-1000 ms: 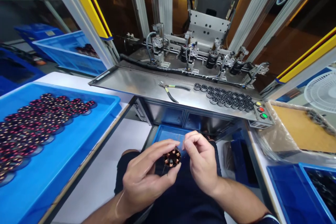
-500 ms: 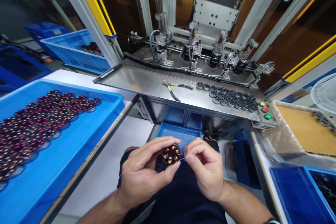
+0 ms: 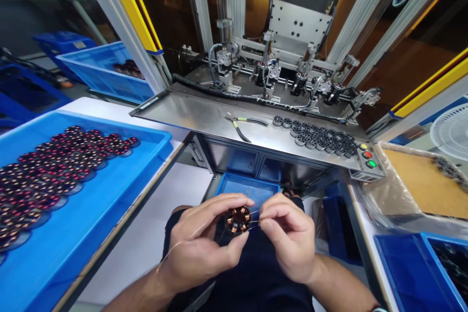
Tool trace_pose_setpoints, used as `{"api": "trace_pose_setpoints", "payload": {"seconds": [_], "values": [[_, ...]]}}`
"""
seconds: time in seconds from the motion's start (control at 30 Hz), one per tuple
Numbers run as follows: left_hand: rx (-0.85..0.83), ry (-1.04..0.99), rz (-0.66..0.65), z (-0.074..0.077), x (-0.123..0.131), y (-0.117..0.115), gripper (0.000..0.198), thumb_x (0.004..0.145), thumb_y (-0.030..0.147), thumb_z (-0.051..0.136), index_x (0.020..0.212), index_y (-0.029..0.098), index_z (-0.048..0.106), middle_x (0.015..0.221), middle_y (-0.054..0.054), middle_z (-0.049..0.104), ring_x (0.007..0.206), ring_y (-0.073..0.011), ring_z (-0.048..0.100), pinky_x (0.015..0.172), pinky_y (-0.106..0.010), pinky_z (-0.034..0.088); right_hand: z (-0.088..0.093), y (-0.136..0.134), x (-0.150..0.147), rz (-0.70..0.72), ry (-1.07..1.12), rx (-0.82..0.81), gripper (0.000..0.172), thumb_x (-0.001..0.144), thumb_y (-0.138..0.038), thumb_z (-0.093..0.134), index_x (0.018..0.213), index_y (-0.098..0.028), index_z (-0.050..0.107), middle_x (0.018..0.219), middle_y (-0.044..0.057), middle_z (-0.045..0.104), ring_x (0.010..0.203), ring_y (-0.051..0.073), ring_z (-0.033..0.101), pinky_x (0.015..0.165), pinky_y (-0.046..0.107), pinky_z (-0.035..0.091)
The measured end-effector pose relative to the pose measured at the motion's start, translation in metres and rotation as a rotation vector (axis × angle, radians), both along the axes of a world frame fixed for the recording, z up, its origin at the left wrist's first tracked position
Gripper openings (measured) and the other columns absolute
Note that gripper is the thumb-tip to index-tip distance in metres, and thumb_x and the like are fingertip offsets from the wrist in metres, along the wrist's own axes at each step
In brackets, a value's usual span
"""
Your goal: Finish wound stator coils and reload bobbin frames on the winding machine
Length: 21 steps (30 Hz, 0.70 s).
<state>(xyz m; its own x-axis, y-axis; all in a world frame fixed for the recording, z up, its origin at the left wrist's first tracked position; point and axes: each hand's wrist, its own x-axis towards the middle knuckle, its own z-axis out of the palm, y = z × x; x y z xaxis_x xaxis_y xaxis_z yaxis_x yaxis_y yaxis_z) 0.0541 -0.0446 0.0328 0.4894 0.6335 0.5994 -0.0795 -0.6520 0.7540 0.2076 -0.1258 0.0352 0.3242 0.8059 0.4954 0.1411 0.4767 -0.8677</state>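
A small round motor stator (image 3: 238, 220) with copper windings is gripped between the thumb and fingers of my left hand (image 3: 208, 239), above my lap. Its dark centre faces up toward me. My right hand (image 3: 287, 239), just right of the stator, pinches the ends of thin copper wires (image 3: 255, 221) that run out from its right side. Another fine wire (image 3: 179, 243) trails over the back of my left hand toward the wrist.
A blue tray (image 3: 109, 190) of wound stators lies left. On the metal ledge (image 3: 190, 112) are cutting pliers (image 3: 239, 124) and rows of bare dark cores (image 3: 325, 137), beside a button box (image 3: 369, 161). Machine fixtures (image 3: 300, 80) stand behind. Blue bins (image 3: 402, 263) and a fan (image 3: 451, 129) are right.
My right hand has shifted slightly right and down, still pinching the wires. The stator stays in my left hand, a little lower.
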Motion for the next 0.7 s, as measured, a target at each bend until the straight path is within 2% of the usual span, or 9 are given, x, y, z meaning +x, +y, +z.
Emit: {"api": "trace_pose_setpoints", "payload": {"seconds": [0.17, 0.27, 0.4, 0.57, 0.7], "values": [[-0.072, -0.02, -0.075, 0.002, -0.001, 0.002, 0.048, 0.072, 0.003, 0.065, 0.115, 0.024, 0.063, 0.101, -0.003, 0.072, 0.09, -0.0166, 0.071, 0.083, -0.026, 0.059, -0.001, 0.005, 0.008, 0.069, -0.089, 0.076, 0.026, 0.085, -0.006, 0.062, 0.107, -0.018, 0.068, 0.085, 0.006, 0.063, 0.082, 0.017, 0.059, 0.072, 0.031, 0.05], [-0.065, -0.015, -0.074, 0.002, -0.001, 0.003, 0.05, 0.07, 0.003, 0.066, 0.115, 0.024, 0.063, 0.101, -0.003, 0.072, 0.091, -0.0165, 0.07, 0.084, -0.025, 0.058, 0.002, 0.007, 0.009, 0.065, -0.147, 0.117, 0.02, 0.084, -0.005, 0.064, 0.1, -0.017, 0.069, 0.082, 0.006, 0.064, 0.076, 0.015, 0.059, 0.069, 0.031, 0.05], [-0.089, -0.024, -0.04, 0.001, 0.0, 0.0, 0.048, 0.073, 0.005, 0.066, 0.116, 0.025, 0.062, 0.101, -0.003, 0.071, 0.09, -0.0166, 0.07, 0.082, -0.026, 0.059, 0.005, 0.004, 0.002, -0.024, -0.158, 0.121, 0.016, 0.083, -0.002, 0.062, 0.089, -0.015, 0.068, 0.074, 0.005, 0.063, 0.07, 0.015, 0.058, 0.066, 0.032, 0.048], [-0.105, -0.062, 0.007, 0.004, 0.004, -0.005, 0.051, 0.07, 0.001, 0.067, 0.115, 0.025, 0.063, 0.102, -0.002, 0.071, 0.086, -0.0146, 0.07, 0.077, -0.022, 0.059, 0.003, 0.001, -0.009, -0.029, -0.183, 0.226, 0.02, 0.084, -0.003, 0.06, 0.097, -0.015, 0.068, 0.075, 0.006, 0.063, 0.068, 0.016, 0.057, 0.064, 0.034, 0.049], [-0.265, -0.095, -0.066, 0.009, 0.001, -0.005, 0.049, 0.073, 0.002, 0.066, 0.115, 0.028, 0.066, 0.102, -0.001, 0.072, 0.084, -0.0134, 0.071, 0.078, -0.02, 0.058, 0.001, 0.007, 0.003, 0.035, -0.182, 0.23, 0.022, 0.086, -0.012, 0.066, 0.107, -0.018, 0.068, 0.08, 0.007, 0.063, 0.073, 0.018, 0.058, 0.067, 0.036, 0.049]]}}
